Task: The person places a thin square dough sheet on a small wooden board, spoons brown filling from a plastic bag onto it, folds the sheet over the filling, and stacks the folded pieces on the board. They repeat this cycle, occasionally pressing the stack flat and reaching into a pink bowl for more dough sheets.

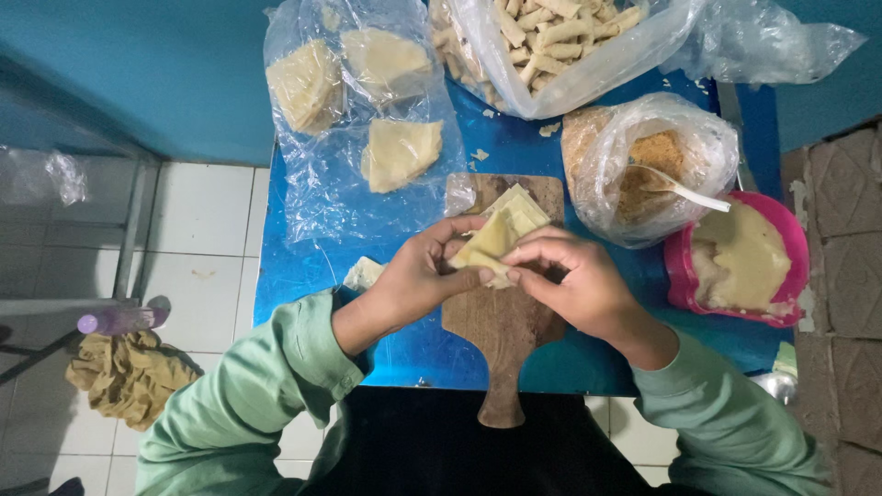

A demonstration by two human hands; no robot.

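Along the table's (294,276) left edge lies a clear plastic sheet (322,193) with three pale folded wrappers (401,152). Over the wooden board (501,321) at the near middle, the left hand (413,280) and right hand (574,285) both pinch a folded dough wrapper (501,234), each grip closed on its edges. Further right stand a bag of brown crumbs (643,165) with a white spoon (684,191), then a pink bowl (684,276) of pale filling near the right edge.
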